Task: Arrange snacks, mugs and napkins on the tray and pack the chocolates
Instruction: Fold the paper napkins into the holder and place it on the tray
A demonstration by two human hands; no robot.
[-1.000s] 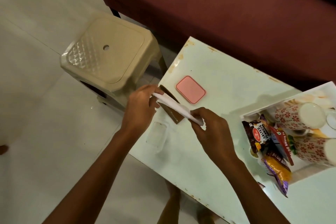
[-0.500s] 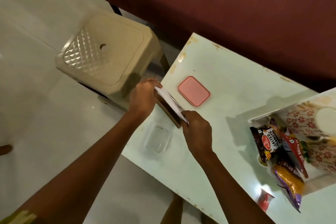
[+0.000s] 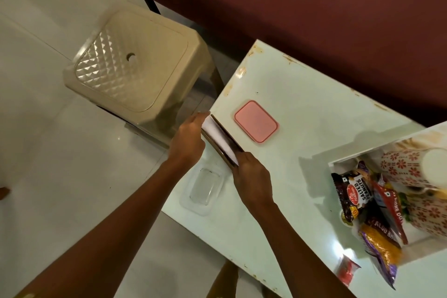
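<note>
My left hand (image 3: pixel 187 139) and my right hand (image 3: pixel 252 176) each pinch one end of a folded white napkin (image 3: pixel 219 139) at the table's left edge. The napkin lies against a flat brown piece (image 3: pixel 228 136) that stands tilted on its edge between my hands. A pink lid (image 3: pixel 256 121) lies flat just beyond it. A clear container (image 3: pixel 203 190) sits open near the table's front edge, below my hands. At the right, a white tray (image 3: pixel 362 150) holds two floral mugs (image 3: pixel 411 168) on their sides and snack packets (image 3: pixel 353 191).
A beige plastic stool (image 3: pixel 130 65) stands on the floor left of the pale green table (image 3: pixel 302 92). A maroon sofa (image 3: pixel 314 7) runs along the table's far side. A small red packet (image 3: pixel 347 271) lies on the table in front of the tray.
My hands have lowered the napkin from above the brown piece to rest along it, and moved closer together. The brown piece now stands tilted instead of lying flat.
</note>
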